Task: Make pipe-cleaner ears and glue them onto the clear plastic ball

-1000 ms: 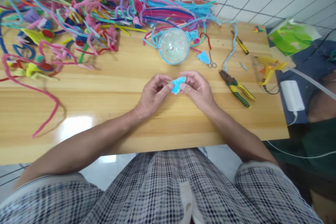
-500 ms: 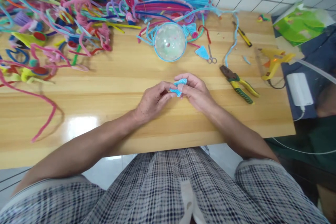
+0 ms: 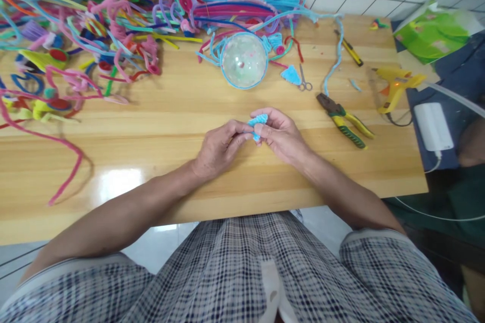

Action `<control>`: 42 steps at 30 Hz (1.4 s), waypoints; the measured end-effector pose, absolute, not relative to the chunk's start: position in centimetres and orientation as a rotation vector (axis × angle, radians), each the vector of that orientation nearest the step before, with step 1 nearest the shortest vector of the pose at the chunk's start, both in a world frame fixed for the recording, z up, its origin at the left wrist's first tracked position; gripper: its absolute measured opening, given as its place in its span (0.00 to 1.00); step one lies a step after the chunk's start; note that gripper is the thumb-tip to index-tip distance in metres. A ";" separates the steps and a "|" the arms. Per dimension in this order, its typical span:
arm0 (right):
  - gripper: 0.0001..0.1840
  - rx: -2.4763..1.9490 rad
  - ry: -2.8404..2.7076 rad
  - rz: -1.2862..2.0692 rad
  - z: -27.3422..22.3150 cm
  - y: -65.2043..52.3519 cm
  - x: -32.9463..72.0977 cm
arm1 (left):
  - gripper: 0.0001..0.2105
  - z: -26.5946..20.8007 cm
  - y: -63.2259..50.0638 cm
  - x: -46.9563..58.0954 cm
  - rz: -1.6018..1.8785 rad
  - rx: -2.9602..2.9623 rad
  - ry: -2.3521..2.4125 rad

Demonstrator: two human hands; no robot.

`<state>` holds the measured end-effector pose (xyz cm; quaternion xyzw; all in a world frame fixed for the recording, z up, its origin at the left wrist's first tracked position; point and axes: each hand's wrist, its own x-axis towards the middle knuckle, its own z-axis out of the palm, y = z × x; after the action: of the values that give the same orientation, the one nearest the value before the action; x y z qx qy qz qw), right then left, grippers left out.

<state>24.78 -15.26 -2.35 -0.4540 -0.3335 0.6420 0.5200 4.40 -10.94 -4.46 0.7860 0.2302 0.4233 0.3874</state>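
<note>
Between my two hands, low over the wooden table point(image 3: 170, 121), is a small blue piece of bent pipe cleaner point(image 3: 259, 120). My left hand point(image 3: 222, 147) pinches its left end with thumb and forefinger. From the other side, my right hand point(image 3: 279, 133) grips it, thumb on top and fingers curled behind. Part of the piece is hidden by the fingers. Beyond the hands stands a clear round bowl-like thing point(image 3: 244, 60) with a blue rim and coiled blue pipe cleaners at both sides. A flat blue fuzzy shape point(image 3: 291, 75) lies beside small scissors point(image 3: 304, 81).
Heaped pipe cleaners point(image 3: 113, 25) in many colours cover the back left. To the right lie pliers point(image 3: 344, 121), a yellow utility knife point(image 3: 350, 50) and a yellow glue gun point(image 3: 397, 86) with a lit orange light. A white box point(image 3: 434, 126) and a green packet point(image 3: 434, 33) sit past the table's right edge.
Both hands stay in nearly the same place. The blue piece has turned slightly between the fingers, and less of its left part shows now.
</note>
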 end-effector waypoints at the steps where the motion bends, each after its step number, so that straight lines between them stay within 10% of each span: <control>1: 0.31 -1.085 -0.798 1.543 -2.4 -15.3 24.8 | 0.09 -4.5 -11.0 4.4 1.091 2.005 0.583; 19: 0.35 -1.181 -0.994 1.363 -4.2 -14.2 26.0 | 0.14 -6.5 -10.4 5.1 1.098 1.927 0.678; 27: 0.25 -1.704 -1.433 0.374 -3.6 -12.1 31.0 | 0.06 -6.0 -9.7 4.4 1.093 1.809 0.745; 35: 0.23 -1.341 -1.266 1.082 3.4 -14.3 33.8 | 0.09 -4.9 -9.8 3.3 0.895 1.834 0.719; 42: 0.10 -2.024 -1.654 0.203 0.6 -8.3 38.4 | 0.13 -5.0 -11.0 2.8 0.746 1.734 0.849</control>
<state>38.35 -8.27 0.62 -0.7461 -0.6097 0.0749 0.2570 2.78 -10.97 -4.99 0.7202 0.3527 0.3097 0.5109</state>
